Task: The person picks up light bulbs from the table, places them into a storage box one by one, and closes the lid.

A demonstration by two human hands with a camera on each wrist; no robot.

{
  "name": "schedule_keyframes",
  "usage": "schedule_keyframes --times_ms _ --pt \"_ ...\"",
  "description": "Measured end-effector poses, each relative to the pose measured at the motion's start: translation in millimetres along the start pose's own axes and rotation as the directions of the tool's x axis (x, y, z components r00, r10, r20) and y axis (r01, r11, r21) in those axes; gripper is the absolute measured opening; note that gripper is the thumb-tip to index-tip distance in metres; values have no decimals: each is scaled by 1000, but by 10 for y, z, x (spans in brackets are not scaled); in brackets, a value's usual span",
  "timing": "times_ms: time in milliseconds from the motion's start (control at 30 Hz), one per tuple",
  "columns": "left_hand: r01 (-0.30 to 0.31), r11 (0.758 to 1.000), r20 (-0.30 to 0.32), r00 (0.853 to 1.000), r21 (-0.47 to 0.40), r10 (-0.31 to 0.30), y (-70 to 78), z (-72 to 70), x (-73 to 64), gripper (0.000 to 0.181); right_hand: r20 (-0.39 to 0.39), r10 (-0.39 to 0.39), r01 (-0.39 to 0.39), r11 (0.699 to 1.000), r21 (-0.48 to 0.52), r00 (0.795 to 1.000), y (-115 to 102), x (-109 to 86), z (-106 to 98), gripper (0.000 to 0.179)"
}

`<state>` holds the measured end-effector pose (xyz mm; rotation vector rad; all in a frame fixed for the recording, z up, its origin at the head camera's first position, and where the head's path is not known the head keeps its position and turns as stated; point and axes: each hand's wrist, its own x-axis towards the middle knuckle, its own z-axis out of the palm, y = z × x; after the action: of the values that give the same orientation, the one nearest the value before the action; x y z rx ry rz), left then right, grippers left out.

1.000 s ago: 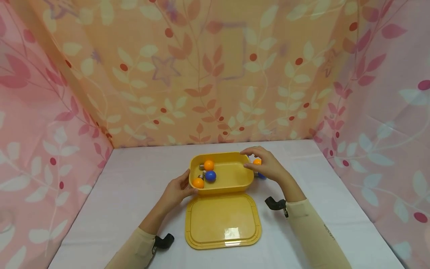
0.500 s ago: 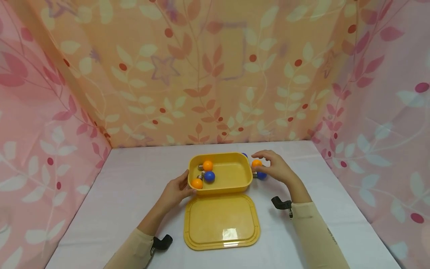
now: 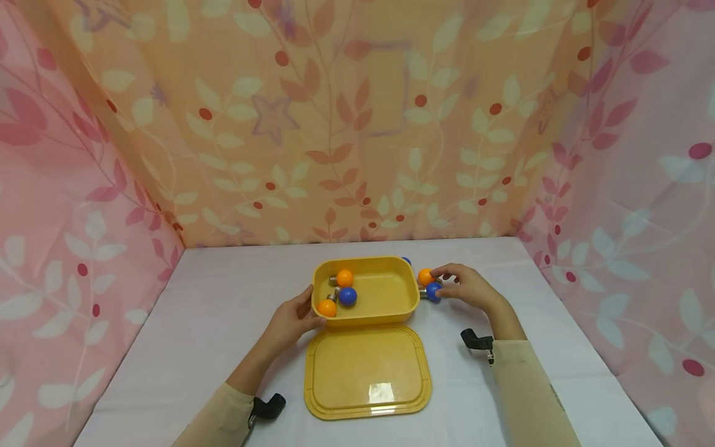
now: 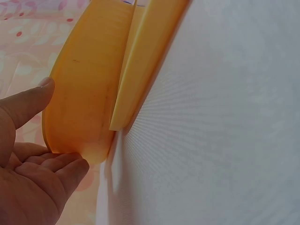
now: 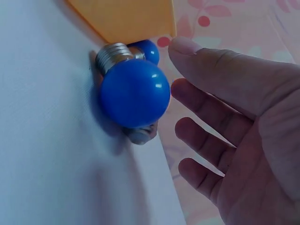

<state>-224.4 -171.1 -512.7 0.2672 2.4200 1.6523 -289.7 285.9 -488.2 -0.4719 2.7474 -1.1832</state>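
My left hand (image 3: 287, 323) holds the left end of a yellow plastic box (image 3: 391, 290), its thumb on the front wall and its fingers around the corner. Inside lie an orange light bulb (image 3: 344, 278), a blue bulb (image 3: 347, 297) and a second orange bulb (image 3: 326, 308). Just right of the box, my right hand (image 3: 472, 287) hovers with fingers spread beside another blue bulb (image 5: 135, 93) and an orange bulb (image 3: 426, 277). In the right wrist view, thumb and fingertips stand close to the blue globe, with nothing between them.
A yellow lid (image 3: 367, 372) lies flat on the white-covered table (image 3: 184, 347), directly in front of the box. One more blue bulb (image 3: 406, 261) shows partly behind the box's far right corner. Patterned cloth (image 3: 357, 124) encloses the table at the back and sides.
My right hand has moved right and lower, from above the box's right end to beside the bulbs outside it. My left hand stays at the box's left end.
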Motion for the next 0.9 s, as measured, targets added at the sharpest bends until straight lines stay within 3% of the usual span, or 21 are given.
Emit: schedule_keyframes --times_ms 200,567,900 --pt "-1 1000 -2 1000 -16 1 -6 0 -9 103 29 -5 5 1000 10 1000 47 -3 37 49" --pt "-8 1000 0 1000 -18 8 9 -5 -23 102 47 86 -85 996 -20 995 61 -16 88 48" --pt "-6 1000 -9 1000 -9 6 7 24 -30 99 34 64 -63 997 -48 997 83 -58 20 43"
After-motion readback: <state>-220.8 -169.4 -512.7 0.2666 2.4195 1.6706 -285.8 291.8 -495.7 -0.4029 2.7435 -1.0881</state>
